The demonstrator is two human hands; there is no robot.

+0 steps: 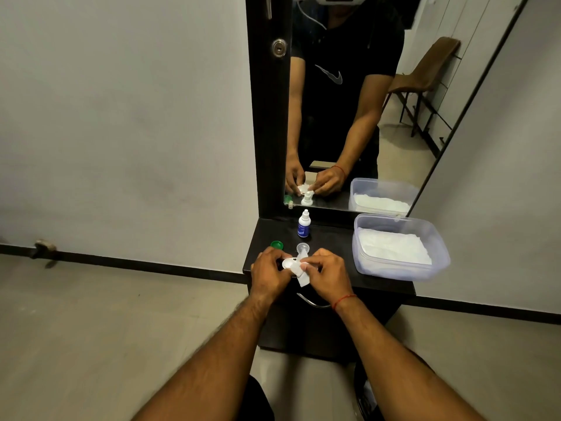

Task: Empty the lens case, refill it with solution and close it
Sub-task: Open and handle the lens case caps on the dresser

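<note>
Dark vanity shelf (334, 238) set against a pale wall (121, 117), with a tall mirror (349, 101) rising behind it. Both hands meet over the shelf's front edge.

The left hand (268, 273) curls its fingers around a white lens case (287, 263) and holds it just above the shelf. The right hand (328, 275) pinches a scrap of white tissue (303, 279) between thumb and fingertips and presses it against the case. A loose end hangs below the fingers. This looks like wiping out an emptied well; whether both wells are dry cannot be told.

Just beyond the left fingertips lies a green cap (277, 245). Just beyond the right fingertips sits a clear cap (303, 247), open side up. Farther out, past both, a small solution bottle (303, 227) stands upright with its nozzle cap on. Well off to the right of the right hand's fingers is a clear plastic tub (391, 270) holding folded white tissue.

Risks from here:
- The case is small and half hidden in the grip, so a hard wipe could twist it loose and drop it to the floor.
- Damp tissue may shed fibres into the well.
- Either hand, reaching forward for the bottle, could knock a loose cap off the shelf.
- The caps differ in colour and could be swapped when closing.
</note>
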